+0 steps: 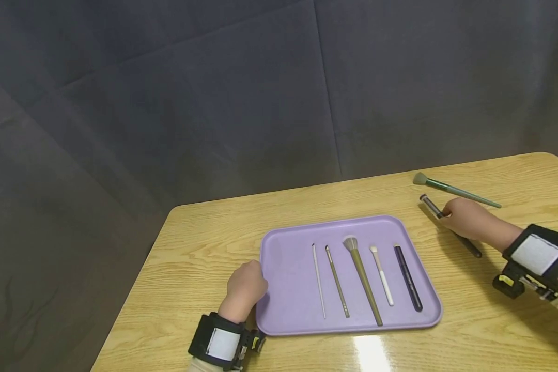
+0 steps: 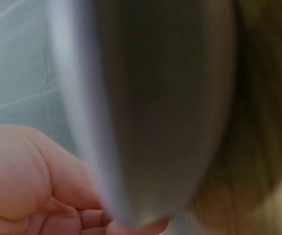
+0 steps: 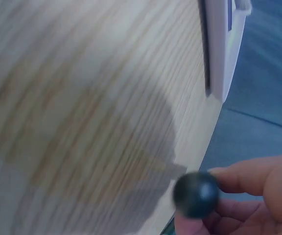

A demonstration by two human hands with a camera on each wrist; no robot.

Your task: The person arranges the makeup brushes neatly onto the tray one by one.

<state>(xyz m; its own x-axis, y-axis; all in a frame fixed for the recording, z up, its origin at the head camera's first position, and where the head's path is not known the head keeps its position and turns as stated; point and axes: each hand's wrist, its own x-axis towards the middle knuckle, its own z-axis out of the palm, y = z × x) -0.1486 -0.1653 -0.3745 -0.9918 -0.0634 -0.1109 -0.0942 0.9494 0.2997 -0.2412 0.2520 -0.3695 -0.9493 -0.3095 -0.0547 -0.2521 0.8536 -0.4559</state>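
My left hand (image 1: 247,283) grips the left rim of a lilac tray (image 1: 285,279); in the left wrist view its fingers curl at the tray's edge (image 2: 84,117). A row of makeup brushes lies in the tray: a thin white one (image 1: 319,284), a thin brown angled one (image 1: 337,284), a large olive one (image 1: 365,281), a white-handled one (image 1: 383,276) and a black one (image 1: 409,281). Right of the tray, my right hand (image 1: 471,219) pinches a black makeup brush (image 1: 469,247) around its middle. Its rounded handle end (image 3: 196,194) faces the right wrist camera.
Beyond my right hand, a green makeup brush (image 1: 455,190) lies on the wooden table (image 1: 204,227) near the back edge. A dark grey cloth (image 1: 242,103) hangs behind the table.
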